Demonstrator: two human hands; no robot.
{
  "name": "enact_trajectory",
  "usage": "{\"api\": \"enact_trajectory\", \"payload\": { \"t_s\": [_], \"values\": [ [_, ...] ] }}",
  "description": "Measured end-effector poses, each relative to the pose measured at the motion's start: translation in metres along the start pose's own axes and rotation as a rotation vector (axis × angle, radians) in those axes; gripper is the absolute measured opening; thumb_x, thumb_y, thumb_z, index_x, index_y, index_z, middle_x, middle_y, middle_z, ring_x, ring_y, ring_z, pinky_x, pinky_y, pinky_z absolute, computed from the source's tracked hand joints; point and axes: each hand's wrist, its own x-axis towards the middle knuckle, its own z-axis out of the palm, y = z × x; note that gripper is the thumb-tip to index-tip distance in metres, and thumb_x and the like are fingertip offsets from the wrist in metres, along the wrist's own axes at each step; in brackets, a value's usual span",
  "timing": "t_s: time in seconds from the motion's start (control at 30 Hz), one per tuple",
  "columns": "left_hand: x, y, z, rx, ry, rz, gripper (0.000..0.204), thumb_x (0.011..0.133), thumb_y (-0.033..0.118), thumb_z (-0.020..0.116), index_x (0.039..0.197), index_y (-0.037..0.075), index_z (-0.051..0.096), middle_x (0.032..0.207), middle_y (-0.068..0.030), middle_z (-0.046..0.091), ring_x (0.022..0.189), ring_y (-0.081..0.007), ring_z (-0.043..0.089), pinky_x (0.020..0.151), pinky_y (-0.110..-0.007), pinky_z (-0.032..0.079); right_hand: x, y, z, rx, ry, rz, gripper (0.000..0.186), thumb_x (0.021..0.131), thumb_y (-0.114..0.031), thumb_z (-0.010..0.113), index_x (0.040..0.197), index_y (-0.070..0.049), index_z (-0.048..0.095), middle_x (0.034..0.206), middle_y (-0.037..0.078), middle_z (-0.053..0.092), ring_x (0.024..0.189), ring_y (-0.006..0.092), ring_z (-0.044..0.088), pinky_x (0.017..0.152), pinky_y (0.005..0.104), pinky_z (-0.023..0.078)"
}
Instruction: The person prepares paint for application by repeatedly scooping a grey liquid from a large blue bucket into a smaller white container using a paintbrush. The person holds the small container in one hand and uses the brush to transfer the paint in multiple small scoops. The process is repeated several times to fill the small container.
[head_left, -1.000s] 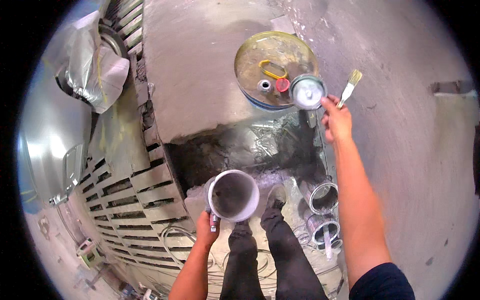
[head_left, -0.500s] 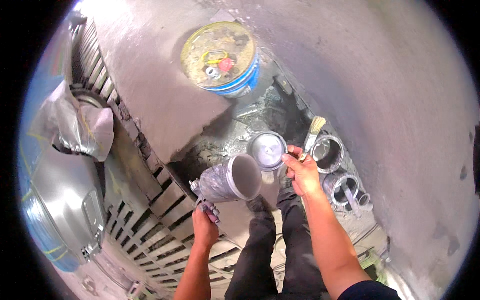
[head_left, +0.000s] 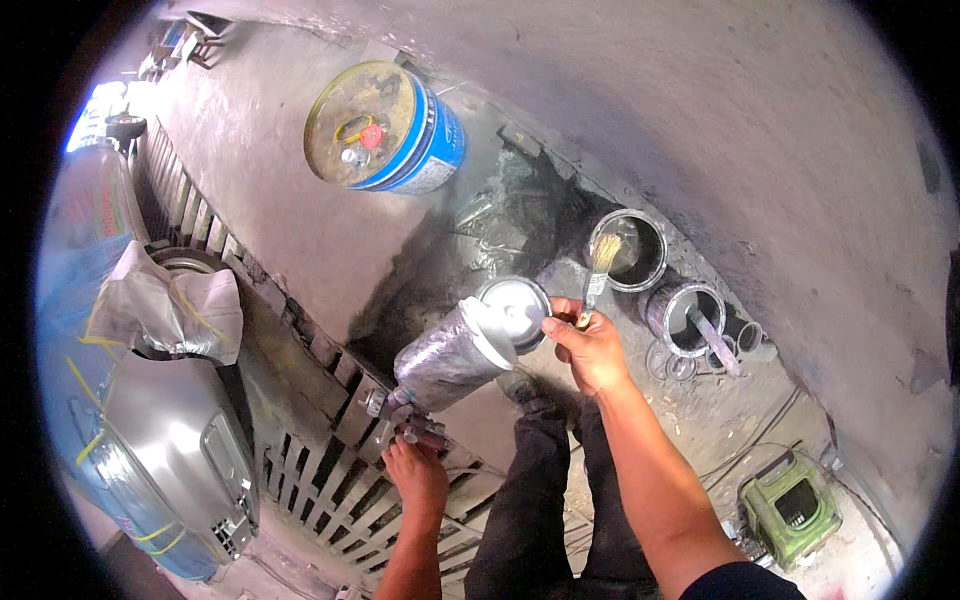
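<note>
We hold a paint-spattered grey spray-gun cup (head_left: 455, 352) tilted over the concrete floor (head_left: 760, 130), its open white rim turned toward a round silver lid (head_left: 516, 310) that sits just at its mouth. Our left hand (head_left: 418, 470) is wrapped around the spray gun's metal grip (head_left: 400, 415) beneath the cup. Our right hand (head_left: 590, 348) pinches the lid's edge with the thumb and forefinger while the other fingers clamp the handle of a small bristle paintbrush (head_left: 598, 270), bristles pointing up and away from us. Just beyond the brush stand two open metal paint cans (head_left: 632, 252), the nearer to the right one with a stirring stick (head_left: 712, 340) leaning inside. A dark wet patch (head_left: 500, 225) stains the floor between these cans and a large blue drum with a yellowed lid (head_left: 385, 128). Our dark trouser legs (head_left: 545, 500) fill the bottom centre. To our left runs a metal floor grating (head_left: 330, 480), with a silver car bumper (head_left: 165, 440) and crumpled masking paper (head_left: 170, 310) beside it. A green boxy device (head_left: 790, 505) lies at lower right.
</note>
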Motion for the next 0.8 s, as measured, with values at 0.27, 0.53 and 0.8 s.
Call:
{"api": "enact_trajectory", "payload": {
  "t_s": [0.27, 0.53, 0.8],
  "values": [
    [-0.023, 0.021, 0.005, -0.012, 0.006, 0.028, 0.044, 0.076, 0.001, 0.057, 0.117, -0.009, 0.044, 0.101, -0.0234, 0.053, 0.092, -0.0427, 0.047, 0.084, -0.05, 0.036, -0.016, -0.004, -0.03, -0.01, 0.001, 0.023, 0.026, 0.081, -0.011, 0.072, 0.105, -0.004, 0.064, 0.081, -0.004, 0.058, 0.056, 0.0022, 0.039, 0.046, 0.0184, 0.027],
    [-0.031, 0.033, 0.016, -0.204, -0.123, 0.043, 0.038, 0.075, -0.002, 0.054, 0.113, -0.002, 0.048, 0.098, -0.0199, 0.053, 0.091, -0.0415, 0.048, 0.083, -0.048, 0.038, -0.02, 0.005, -0.05, 0.025, 0.007, 0.015, 0.024, 0.084, -0.01, 0.068, 0.106, -0.004, 0.063, 0.084, -0.004, 0.058, 0.058, 0.0022, 0.041, 0.046, 0.0182, 0.029],
    [0.005, 0.019, 0.073, -1.046, -0.18, -0.208, 0.013, 0.089, 0.008, 0.057, 0.099, 0.0, 0.055, 0.081, -0.0051, 0.058, 0.073, -0.0148, 0.053, 0.064, -0.028, 0.041, -0.024, 0.019, -0.04, 0.074, 0.068, 0.017, 0.023, 0.085, -0.008, 0.067, 0.106, -0.004, 0.06, 0.077, -0.004, 0.057, 0.052, 0.0034, 0.04, 0.046, 0.0185, 0.032]
  ]
}}
